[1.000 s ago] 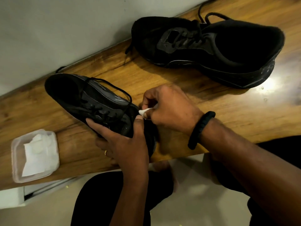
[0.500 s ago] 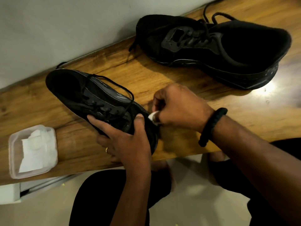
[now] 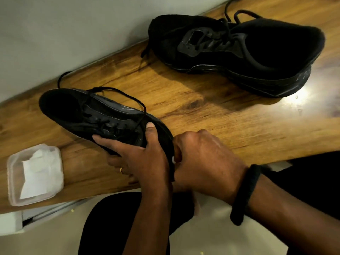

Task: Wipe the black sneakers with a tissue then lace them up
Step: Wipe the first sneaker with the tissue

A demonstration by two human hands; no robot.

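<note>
The near sneaker (image 3: pixel 103 115) lies low and left of the middle of my view, heel out at ten o'clock, toe in at four o'clock near the front edge of the table (image 3: pixel 202 111); its loose lace (image 3: pixel 127 96) loops up over the side. My left hand (image 3: pixel 143 159) grips it at the toe end, thumb pressed on top, fingers curled round underneath, a ring (image 3: pixel 120 170) on one of them; my right hand (image 3: pixel 204 162) sits tight against the toe at three o'clock from the left, fingers curled in and pinching the tissue (image 3: pixel 173 160), of which only a white sliver shows; a dark wristband (image 3: pixel 244 194) circles that wrist. The far sneaker (image 3: pixel 239 52) rests upright at one o'clock, well apart, toe towards the wall, laces slack.

At eight o'clock, near the table's front edge, stands a clear plastic container (image 3: pixel 11 183), lid off; folded white tissues (image 3: pixel 36 177) lie inside it.

The table is glossy brown wood with a bright glare spot at three o'clock; a pale wall (image 3: pixel 55 34) runs along its far side from nine to twelve o'clock; pale floor (image 3: pixel 220 236) shows at six o'clock between my dark-clad knees.
</note>
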